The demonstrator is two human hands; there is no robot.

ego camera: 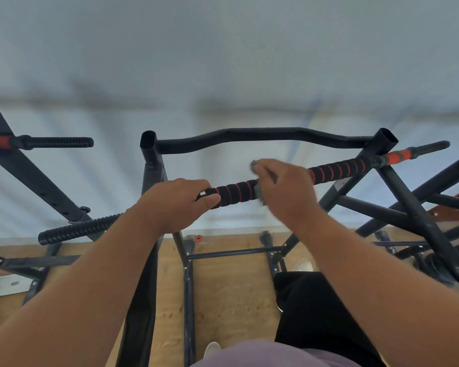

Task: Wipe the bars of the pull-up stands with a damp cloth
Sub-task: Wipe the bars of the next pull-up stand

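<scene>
Left hand [179,205] clamps the padded bar [337,169] of the pull-up stand [154,165] near its left end, likely to steady it. Just right of that, the right hand [286,193] wraps the grey cloth [260,192] around the foam, placed to rub along the bar.

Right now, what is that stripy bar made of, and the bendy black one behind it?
The stripy bar looks wrapped in soft black foam with red rings; its surface is matte and fuzzy. The bent black bar looks like painted metal tube, smooth with a faint sheen.
</scene>
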